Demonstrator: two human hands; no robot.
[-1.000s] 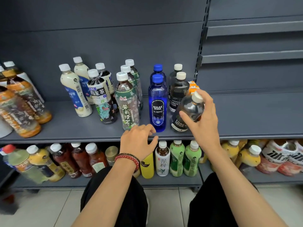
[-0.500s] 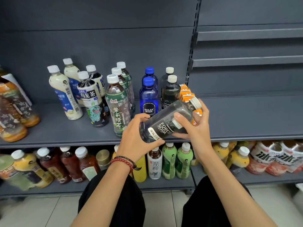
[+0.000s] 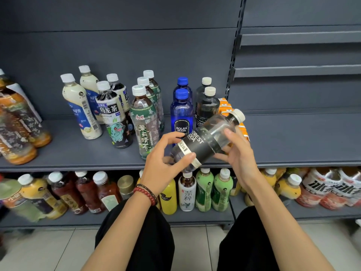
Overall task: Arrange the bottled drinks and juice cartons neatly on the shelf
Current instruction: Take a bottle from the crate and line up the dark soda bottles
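Though tilted, FOREST SODA bottle (image 3: 203,142) (black-labelled).

**Both hands hold a tilted Forest Soda bottle (image 3: 207,141)**

The dark bottle hangs just above the front edge of the grey shelf (image 3: 293,137), with its white cap pointing up to the right. The left hand (image 3: 166,165) grips its base and the right hand (image 3: 238,151) its upper body. Behind it stand two matching dark bottles (image 3: 208,108), with blue bottles (image 3: 181,114) to their left and orange cartons (image 3: 224,106) to their right.
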